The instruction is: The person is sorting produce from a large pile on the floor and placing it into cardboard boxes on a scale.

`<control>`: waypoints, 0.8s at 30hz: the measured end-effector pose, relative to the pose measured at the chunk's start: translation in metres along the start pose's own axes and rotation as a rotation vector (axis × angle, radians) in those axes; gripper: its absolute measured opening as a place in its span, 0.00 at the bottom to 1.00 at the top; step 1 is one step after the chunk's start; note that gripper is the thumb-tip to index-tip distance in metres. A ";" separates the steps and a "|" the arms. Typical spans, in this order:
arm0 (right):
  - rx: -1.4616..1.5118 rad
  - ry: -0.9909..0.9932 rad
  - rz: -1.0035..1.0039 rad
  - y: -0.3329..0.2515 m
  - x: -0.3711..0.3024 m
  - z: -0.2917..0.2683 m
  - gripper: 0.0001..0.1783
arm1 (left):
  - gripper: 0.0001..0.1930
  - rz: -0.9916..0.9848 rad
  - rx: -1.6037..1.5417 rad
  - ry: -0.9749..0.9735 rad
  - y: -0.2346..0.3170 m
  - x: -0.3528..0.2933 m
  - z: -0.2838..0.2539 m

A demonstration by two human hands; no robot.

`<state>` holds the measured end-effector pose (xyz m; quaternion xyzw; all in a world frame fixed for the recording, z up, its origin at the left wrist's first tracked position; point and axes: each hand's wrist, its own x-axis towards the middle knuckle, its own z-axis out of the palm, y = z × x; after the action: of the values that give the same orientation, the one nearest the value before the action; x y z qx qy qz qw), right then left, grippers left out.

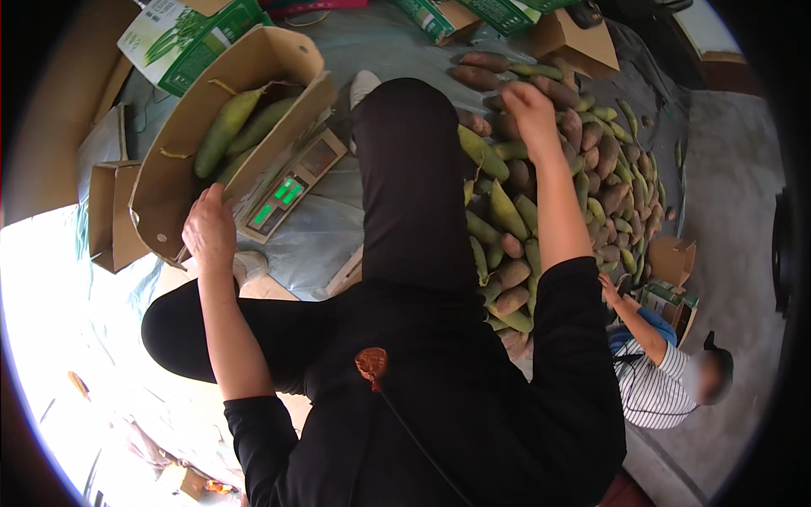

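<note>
An open cardboard box (152, 198) stands tilted on the left, with several long green radishes (225, 133) inside. My left hand (209, 230) is closed at the box's near rim, its fingertips partly hidden. Beside that wall sits a digital scale (291, 182) with lit green figures; how much of it lies under the box is hidden. Over on the right, my right hand (530, 114) hovers at the far left part of a big heap, fingers curled together. Whatever it may hold cannot be made out. Green radishes (507, 211) and reddish-brown roots (511, 300) make up the heap.
Green-and-white printed cartons (182, 46) and an open brown carton (574, 46) line the far side. A smaller box (114, 215) stands at the left. Beyond the heap, at right, another person in a striped shirt (655, 384) reaches toward it. Plastic sheeting (325, 228) covers the floor.
</note>
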<state>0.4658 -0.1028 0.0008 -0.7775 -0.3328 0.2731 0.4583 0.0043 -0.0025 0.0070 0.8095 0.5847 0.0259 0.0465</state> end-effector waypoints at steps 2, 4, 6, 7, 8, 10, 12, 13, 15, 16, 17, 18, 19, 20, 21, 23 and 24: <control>-0.086 0.102 0.120 0.082 -0.014 -0.030 0.12 | 0.11 -0.011 -0.028 0.012 0.003 0.001 0.000; -0.216 0.069 0.312 0.142 -0.040 -0.049 0.14 | 0.12 -0.013 -0.024 -0.023 0.003 0.001 -0.001; -0.262 -0.020 0.487 0.176 -0.072 -0.056 0.16 | 0.12 -0.044 -0.003 -0.049 0.001 0.000 -0.002; -0.235 -0.009 0.576 0.195 -0.086 -0.057 0.15 | 0.12 -0.033 0.000 -0.059 0.000 0.001 -0.001; -0.206 0.002 0.667 0.215 -0.101 -0.058 0.15 | 0.12 -0.027 0.003 -0.059 0.002 0.002 0.000; -0.143 -0.006 0.846 0.248 -0.126 -0.045 0.14 | 0.12 -0.054 -0.005 -0.044 -0.002 -0.001 0.001; -0.084 -0.028 1.020 0.265 -0.141 -0.035 0.14 | 0.12 -0.067 -0.006 -0.054 -0.002 -0.002 0.000; -0.079 -0.052 1.018 0.266 -0.142 -0.032 0.14 | 0.12 -0.073 -0.018 -0.062 -0.001 -0.001 -0.002; -0.098 -0.051 1.004 0.265 -0.140 -0.025 0.17 | 0.12 -0.049 -0.019 -0.019 0.003 0.000 0.001; -0.095 -0.087 0.996 0.258 -0.136 -0.016 0.17 | 0.12 -0.031 -0.026 0.006 0.003 0.000 0.001; -0.098 -0.081 0.982 0.250 -0.132 -0.009 0.19 | 0.12 -0.046 -0.019 -0.021 0.003 0.000 -0.001; -0.103 -0.068 0.968 0.241 -0.126 -0.004 0.21 | 0.12 -0.058 -0.018 -0.047 0.005 0.001 -0.002; -0.128 -0.073 0.959 0.239 -0.119 0.003 0.24 | 0.11 -0.057 -0.006 -0.034 0.005 0.001 -0.002; -0.130 -0.103 0.948 0.236 -0.113 0.015 0.24 | 0.10 -0.054 -0.019 -0.022 0.003 0.000 -0.002; -0.183 -0.104 0.954 0.240 -0.107 0.022 0.28 | 0.10 -0.059 -0.021 -0.020 0.002 -0.002 -0.002; -0.238 -0.138 0.947 0.247 -0.096 0.045 0.32 | 0.10 -0.092 -0.005 -0.014 -0.004 -0.007 -0.007; -0.228 -0.123 1.009 0.266 -0.093 0.053 0.36 | 0.11 -0.075 -0.008 -0.024 -0.003 -0.006 -0.009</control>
<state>0.4391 -0.2412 -0.2487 -0.8687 0.0294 0.4673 0.1617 -0.0014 -0.0073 0.0154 0.7872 0.6138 0.0167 0.0575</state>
